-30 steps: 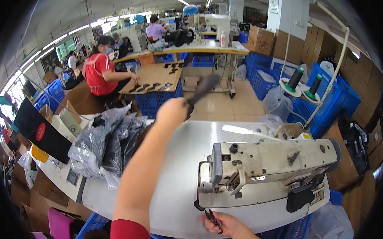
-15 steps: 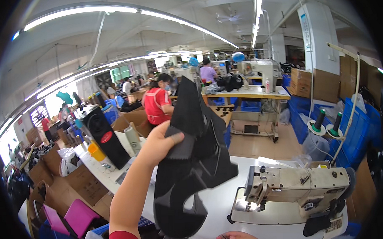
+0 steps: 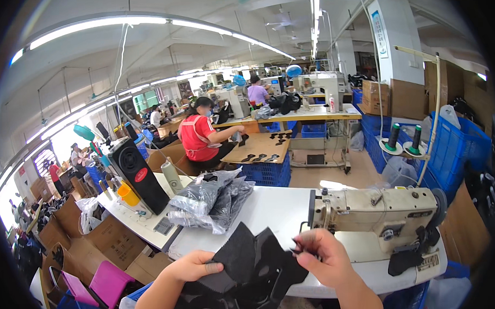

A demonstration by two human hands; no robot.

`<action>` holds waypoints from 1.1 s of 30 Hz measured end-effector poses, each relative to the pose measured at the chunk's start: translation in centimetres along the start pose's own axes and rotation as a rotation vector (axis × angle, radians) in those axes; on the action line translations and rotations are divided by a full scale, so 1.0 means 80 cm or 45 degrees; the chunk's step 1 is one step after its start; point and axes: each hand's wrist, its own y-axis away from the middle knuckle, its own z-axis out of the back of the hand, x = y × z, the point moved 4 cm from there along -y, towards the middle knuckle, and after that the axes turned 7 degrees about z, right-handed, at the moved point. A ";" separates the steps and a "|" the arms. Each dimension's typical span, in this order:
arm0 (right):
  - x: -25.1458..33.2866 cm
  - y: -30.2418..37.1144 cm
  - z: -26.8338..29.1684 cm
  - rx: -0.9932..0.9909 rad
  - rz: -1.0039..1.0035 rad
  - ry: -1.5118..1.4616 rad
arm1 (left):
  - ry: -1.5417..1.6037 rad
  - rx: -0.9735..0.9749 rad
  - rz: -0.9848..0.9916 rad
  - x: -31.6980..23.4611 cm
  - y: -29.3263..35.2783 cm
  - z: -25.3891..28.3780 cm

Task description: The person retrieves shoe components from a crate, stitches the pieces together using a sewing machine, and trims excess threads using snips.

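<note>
A black fabric piece point(image 3: 246, 274) with cut-out shapes spreads low in front of me, at the near edge of the white sewing table point(image 3: 271, 208). My left hand point(image 3: 194, 266) grips its left edge with the thumb on top. My right hand point(image 3: 324, 255) pinches its right edge, close to the needle end of the cream sewing machine point(image 3: 377, 212). Something small and dark sits between the right fingers; I cannot tell what it is.
Clear bags of dark pieces point(image 3: 214, 202) lie on the table's left. A black speaker point(image 3: 136, 172) and a yellow cup point(image 3: 128, 194) stand on a side bench, with cardboard boxes point(image 3: 106, 241) below it. Thread cones point(image 3: 405, 138) and blue crates point(image 3: 457, 144) are at right. Other people work behind.
The black fabric, held high in my left hand before, has come down to the table edge. My right hand now holds its other side. My view has tilted upward.
</note>
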 end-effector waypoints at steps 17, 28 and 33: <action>0.004 0.048 0.003 -0.037 0.346 0.783 | -0.062 0.342 0.058 0.012 -0.005 -0.050; 0.011 0.051 0.006 -0.133 0.180 0.721 | -0.188 0.310 0.084 0.007 -0.016 -0.062; 0.013 0.047 0.005 -0.115 0.131 0.674 | -0.248 0.321 0.067 0.003 -0.016 -0.064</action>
